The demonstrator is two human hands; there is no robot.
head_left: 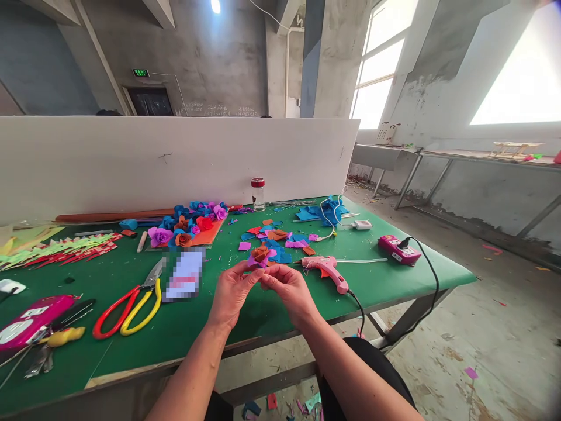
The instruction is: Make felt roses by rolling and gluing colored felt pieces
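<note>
A small paper flower (261, 255) with an orange-brown centre and purple outer petals is pinched between my two hands above the table's front part. My left hand (232, 292) closes on its lower left side, thumb and fingers together. My right hand (289, 287) is closed at the flower's lower right, fingertips touching those of my left. Just behind lie loose blue, purple and orange paper petals (284, 242). To the right of my right hand rests a pink glue gun (328, 270) with a clear glue stick in its back.
Red-and-yellow scissors (139, 301) lie left of my hands, beside a blurred rectangle (184, 275). Finished paper flowers (188, 224) sit behind. A red-lidded jar (258, 195) stands near the white board (175, 164). A magenta power strip (398, 250) with a black cable is at right.
</note>
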